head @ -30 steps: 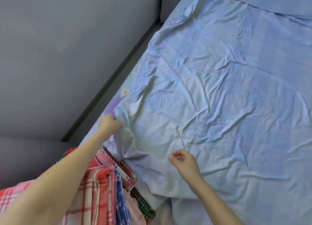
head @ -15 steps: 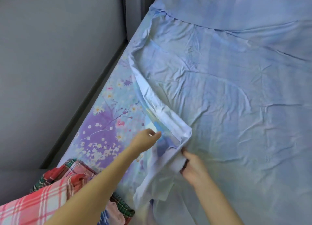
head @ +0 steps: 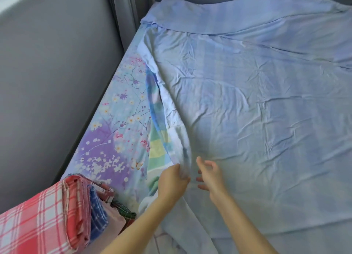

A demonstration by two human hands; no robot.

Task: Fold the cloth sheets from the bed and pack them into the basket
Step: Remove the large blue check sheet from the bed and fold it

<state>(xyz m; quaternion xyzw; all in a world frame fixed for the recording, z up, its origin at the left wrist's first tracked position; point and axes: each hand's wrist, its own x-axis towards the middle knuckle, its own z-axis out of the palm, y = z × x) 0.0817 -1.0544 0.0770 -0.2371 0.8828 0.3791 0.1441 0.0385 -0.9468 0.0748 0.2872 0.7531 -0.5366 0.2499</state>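
From the head view, the left hand [head: 174,181] pinches the turned-over edge of the pale blue sheet [head: 247,110], spread across the bed over a floral cover [head: 114,124], seemingly to start a fold, while the right hand [head: 208,173] hovers just beside it, fingers spread and empty.

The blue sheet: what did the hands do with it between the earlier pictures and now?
The left hand, which gripped the blue sheet at its left edge, has drawn that edge rightward over the sheet, baring the floral cover. It still pinches the fold. The right hand, on the fold half a second ago, has let go and is open. The folded cloths at lower left stayed put.
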